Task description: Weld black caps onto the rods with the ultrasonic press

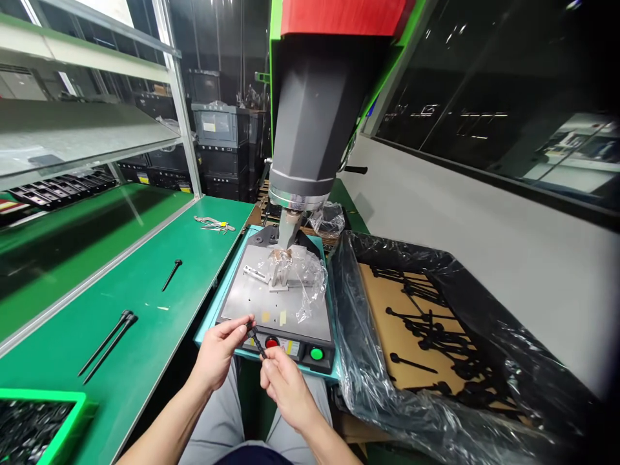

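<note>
My left hand [219, 352] pinches the head end of a short black rod-shaped plastic part [257, 342] in front of the press. Lower down, the fingers of my right hand [285, 386] close on the same part's shaft. Whether a separate small piece sits at its head I cannot tell. Just beyond my hands is the press's grey metal base plate [242, 290], with a small fixture [279, 274] wrapped in clear plastic film [310, 271]. The tapered metal tool [289, 229] of the press points down at that fixture. A red button [272, 343] and a green button [316, 353] face me.
Black rods with heads [116, 345] lie on the green bench [159, 349], near a bright green tray [72, 426] of small black parts. Pliers [213, 224] rest farther back. To the right, a plastic-lined box [368, 387] holds many black rods [431, 329].
</note>
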{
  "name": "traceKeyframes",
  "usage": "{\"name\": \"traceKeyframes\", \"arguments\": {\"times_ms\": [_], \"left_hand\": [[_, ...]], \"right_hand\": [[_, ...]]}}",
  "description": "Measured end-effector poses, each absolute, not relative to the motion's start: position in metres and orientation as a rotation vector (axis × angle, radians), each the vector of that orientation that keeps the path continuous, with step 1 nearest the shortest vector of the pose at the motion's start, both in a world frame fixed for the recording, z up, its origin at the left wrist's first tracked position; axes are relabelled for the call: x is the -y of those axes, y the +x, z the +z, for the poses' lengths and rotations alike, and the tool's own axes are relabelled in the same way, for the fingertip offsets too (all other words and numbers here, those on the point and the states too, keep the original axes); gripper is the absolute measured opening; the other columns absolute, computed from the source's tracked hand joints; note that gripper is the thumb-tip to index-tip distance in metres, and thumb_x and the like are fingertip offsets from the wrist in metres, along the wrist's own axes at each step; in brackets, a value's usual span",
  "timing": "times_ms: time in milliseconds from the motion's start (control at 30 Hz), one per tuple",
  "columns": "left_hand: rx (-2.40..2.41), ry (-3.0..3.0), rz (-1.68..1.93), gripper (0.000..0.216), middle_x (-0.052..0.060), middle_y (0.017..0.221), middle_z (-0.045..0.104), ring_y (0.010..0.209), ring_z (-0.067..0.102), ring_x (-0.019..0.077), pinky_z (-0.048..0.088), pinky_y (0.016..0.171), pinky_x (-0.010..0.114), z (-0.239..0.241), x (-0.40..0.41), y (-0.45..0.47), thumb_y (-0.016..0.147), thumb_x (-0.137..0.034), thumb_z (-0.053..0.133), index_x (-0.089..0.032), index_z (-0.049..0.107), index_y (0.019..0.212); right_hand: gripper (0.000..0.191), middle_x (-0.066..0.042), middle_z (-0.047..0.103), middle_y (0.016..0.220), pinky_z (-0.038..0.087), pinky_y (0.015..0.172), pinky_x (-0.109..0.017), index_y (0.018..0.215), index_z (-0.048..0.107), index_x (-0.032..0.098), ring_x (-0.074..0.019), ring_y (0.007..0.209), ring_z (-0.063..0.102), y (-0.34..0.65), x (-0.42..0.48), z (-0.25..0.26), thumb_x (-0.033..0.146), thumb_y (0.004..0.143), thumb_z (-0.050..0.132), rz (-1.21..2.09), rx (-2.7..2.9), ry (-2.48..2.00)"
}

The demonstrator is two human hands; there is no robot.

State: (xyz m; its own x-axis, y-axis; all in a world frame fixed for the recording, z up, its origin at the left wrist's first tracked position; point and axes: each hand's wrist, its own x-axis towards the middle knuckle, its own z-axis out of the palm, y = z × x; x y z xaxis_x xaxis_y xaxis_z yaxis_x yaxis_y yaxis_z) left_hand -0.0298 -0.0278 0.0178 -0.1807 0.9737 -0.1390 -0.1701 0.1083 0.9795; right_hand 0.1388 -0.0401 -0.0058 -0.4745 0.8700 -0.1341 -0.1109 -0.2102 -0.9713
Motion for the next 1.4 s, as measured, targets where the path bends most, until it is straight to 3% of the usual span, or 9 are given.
{"name": "traceKeyframes", "arguments": {"times_ms": [400,567,667,800,867,967,1067,1200,1400], "left_hand": [[-1.231,1.058,1.238,0.040,0.007,0.126,0.065,0.122,0.056,0.0260,0.044,0.106,0.040,0.014,0.035,-0.034,0.077,-0.041,0.067,-0.022,0.070,0.113],[-1.217,1.129,1.262,0.042,0.007,0.132,0.061,0.119,0.059,0.0249,0.047,0.103,0.039,0.007,0.036,-0.030,0.078,-0.035,0.068,-0.024,0.066,0.118],[-1.234,1.150,1.282,0.037,0.009,0.128,0.064,0.119,0.059,0.0251,0.045,0.105,0.040,0.002,0.026,-0.029,0.079,-0.035,0.066,-0.022,0.068,0.114],[-1.222,1.195,1.261,0.039,0.010,0.126,0.065,0.118,0.059,0.0271,0.045,0.104,0.043,-0.007,0.011,-0.022,0.080,-0.037,0.065,-0.020,0.069,0.115],[-1.171,1.184,1.191,0.042,0.011,0.128,0.064,0.112,0.062,0.0291,0.051,0.096,0.045,-0.012,0.006,-0.016,0.081,-0.039,0.065,-0.020,0.067,0.119],[-1.104,1.209,1.131,0.044,0.011,0.131,0.061,0.114,0.061,0.0291,0.051,0.097,0.045,-0.019,0.000,-0.008,0.082,-0.039,0.064,-0.022,0.064,0.122],[-1.124,1.217,1.163,0.047,0.010,0.132,0.060,0.123,0.054,0.0278,0.041,0.107,0.044,-0.025,-0.014,-0.006,0.079,-0.036,0.069,-0.022,0.063,0.124],[-1.254,0.973,1.283,0.048,0.016,0.126,0.063,0.121,0.055,0.0296,0.038,0.109,0.045,-0.030,-0.054,-0.016,0.070,-0.033,0.078,-0.015,0.065,0.112],[-1.139,0.752,1.273,0.060,0.017,0.130,0.059,0.127,0.050,0.0296,0.038,0.107,0.047,-0.015,-0.119,-0.023,0.068,-0.033,0.081,-0.018,0.056,0.121]], "right_hand": [[0.036,0.006,0.049,0.060,0.017,0.039,-0.019,0.088,0.049,0.019,-0.0046,0.042,0.028,0.130,0.044,-0.008,0.054,0.088,0.056,1.825,1.204,-0.903],[0.036,0.008,0.047,0.059,0.009,0.038,-0.017,0.087,0.046,0.021,-0.0020,0.039,0.018,0.129,0.044,-0.007,0.052,0.084,0.063,2.047,0.968,-0.841],[0.036,0.006,0.053,0.062,0.013,0.037,-0.017,0.090,0.049,0.019,-0.0021,0.038,0.025,0.130,0.037,-0.011,0.052,0.084,0.063,2.003,1.019,-0.831],[0.051,0.000,0.061,0.073,0.029,0.039,-0.018,0.116,0.051,0.017,-0.0064,0.043,0.045,0.132,0.020,-0.019,0.054,0.083,0.063,1.920,1.061,-0.846],[0.060,0.003,0.057,0.061,0.029,0.038,-0.018,0.125,0.047,0.017,-0.0076,0.041,0.043,0.134,0.010,-0.021,0.058,0.084,0.060,1.897,1.016,-0.873],[0.055,0.009,0.044,0.046,0.023,0.035,-0.016,0.116,0.052,0.015,-0.0060,0.036,0.032,0.137,-0.005,-0.028,0.059,0.083,0.058,1.898,0.975,-0.909],[0.048,0.007,0.051,0.059,0.021,0.034,-0.015,0.105,0.056,0.017,-0.0040,0.038,0.034,0.138,-0.022,-0.041,0.055,0.078,0.066,1.871,0.886,-0.935],[0.046,0.001,0.060,0.079,0.027,0.038,-0.015,0.100,0.055,0.018,-0.0043,0.046,0.047,0.134,-0.044,-0.063,0.049,0.069,0.072,1.839,0.767,-1.016],[0.049,-0.004,0.065,0.080,0.023,0.038,-0.016,0.107,0.053,0.019,-0.0061,0.044,0.046,0.103,-0.076,-0.081,0.042,0.069,0.073,2.052,0.715,-0.952]]}}
